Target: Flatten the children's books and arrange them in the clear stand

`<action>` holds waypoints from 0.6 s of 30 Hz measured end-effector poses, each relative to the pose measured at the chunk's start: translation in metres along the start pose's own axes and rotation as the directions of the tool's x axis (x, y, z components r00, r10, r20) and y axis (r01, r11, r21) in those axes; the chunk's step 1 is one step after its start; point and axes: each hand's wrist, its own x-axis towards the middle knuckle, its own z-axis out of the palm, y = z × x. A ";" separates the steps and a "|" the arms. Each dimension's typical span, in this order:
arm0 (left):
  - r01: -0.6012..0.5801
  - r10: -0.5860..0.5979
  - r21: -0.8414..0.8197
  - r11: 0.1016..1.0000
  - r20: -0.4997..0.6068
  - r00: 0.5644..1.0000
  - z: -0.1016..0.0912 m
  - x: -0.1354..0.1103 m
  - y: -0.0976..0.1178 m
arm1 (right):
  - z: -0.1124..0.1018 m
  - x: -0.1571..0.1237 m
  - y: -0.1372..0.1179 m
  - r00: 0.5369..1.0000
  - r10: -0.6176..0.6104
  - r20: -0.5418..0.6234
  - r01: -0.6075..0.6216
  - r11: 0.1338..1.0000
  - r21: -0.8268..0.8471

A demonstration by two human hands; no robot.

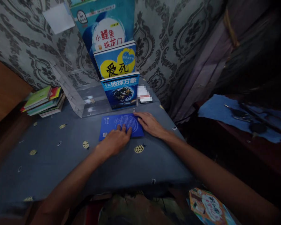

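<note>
A blue booklet lies flat on the cloth-covered table, with white print and a small square code on its face. My left hand rests on its lower middle, fingers spread and slightly bent. At the booklet's right edge lies my right hand, its fingers stretched out and touching the corner. Just behind, a clear tiered stand bears a book with a globe on its cover. Above it on the stand are a blue book with a yellow shape and a taller teal book.
Several books are stacked at the back left. A pixelated white item sits right of the stand. A blue cloth with glasses and small items lies at the right. An orange book is below the table edge.
</note>
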 end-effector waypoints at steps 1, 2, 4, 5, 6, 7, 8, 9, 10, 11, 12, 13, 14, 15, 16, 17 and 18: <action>-0.003 0.003 -0.002 1.000 -0.029 1.000 0.002 -0.001 -0.001 | -0.001 0.001 -0.001 1.000 0.007 -0.011 -0.007 1.000 0.026; -0.008 0.007 -0.011 1.000 -0.051 0.999 0.003 -0.002 -0.002 | -0.002 0.001 -0.002 1.000 0.016 -0.025 -0.015 0.998 0.053; -0.020 0.016 -0.063 0.998 -0.069 0.998 0.002 -0.006 -0.010 | -0.005 0.003 -0.004 0.997 0.045 -0.063 -0.038 0.993 0.108; -0.029 0.021 -0.113 0.993 -0.077 0.997 0.001 -0.008 -0.015 | -0.007 0.003 -0.004 0.995 0.066 -0.080 -0.055 0.989 0.136; -0.042 0.026 -0.179 0.983 -0.093 0.995 -0.001 -0.011 -0.021 | -0.009 0.004 -0.005 0.991 0.092 -0.093 -0.075 0.983 0.170; -0.063 0.034 -0.260 0.964 -0.117 0.993 -0.002 -0.014 -0.027 | -0.010 0.005 -0.006 0.988 0.121 -0.100 -0.098 0.972 0.213; -0.095 0.045 -0.352 0.931 -0.147 0.988 -0.004 -0.017 -0.034 | -0.012 0.005 -0.007 0.983 0.153 -0.097 -0.123 0.955 0.269; -0.135 0.057 -0.451 0.882 -0.183 0.981 -0.005 -0.020 -0.040 | -0.013 0.006 -0.008 0.978 0.190 -0.084 -0.151 0.927 0.342; -0.178 0.064 -0.550 0.816 -0.221 0.973 -0.006 -0.023 -0.045 | -0.015 0.007 -0.008 0.970 0.234 -0.060 -0.186 0.882 0.433; -0.215 0.059 -0.644 0.734 -0.255 0.965 -0.006 -0.025 -0.051 | -0.016 0.007 -0.009 0.959 0.281 -0.026 -0.224 0.814 0.536; -0.242 0.036 -0.731 0.638 -0.286 0.958 -0.007 -0.026 -0.055 | -0.018 0.008 -0.010 0.946 0.325 0.015 -0.258 0.723 0.641; -0.259 -0.013 -0.808 0.529 -0.313 0.950 -0.007 -0.027 -0.059 | -0.020 0.009 -0.010 0.932 0.357 0.054 -0.278 0.613 0.739; -0.276 -0.088 -0.870 0.409 -0.338 0.937 -0.006 -0.026 -0.061 | -0.021 0.009 -0.011 0.924 0.372 0.091 -0.281 0.498 0.820; -0.297 -0.182 -0.913 0.281 -0.354 0.917 -0.006 -0.025 -0.063 | -0.023 0.010 -0.011 0.922 0.366 0.122 -0.272 0.392 0.879; -0.325 -0.285 -0.933 0.155 -0.358 0.889 -0.006 -0.023 -0.064 | -0.024 0.010 -0.012 0.928 0.345 0.142 -0.255 0.309 0.916; -0.359 -0.386 -0.932 0.042 -0.347 0.855 -0.005 -0.021 -0.064 | -0.025 0.010 -0.013 0.937 0.311 0.157 -0.241 0.254 0.937; -0.393 -0.471 -0.918 -0.053 -0.324 0.821 -0.005 -0.018 -0.064 | -0.025 0.009 -0.014 0.947 0.271 0.170 -0.234 0.226 0.946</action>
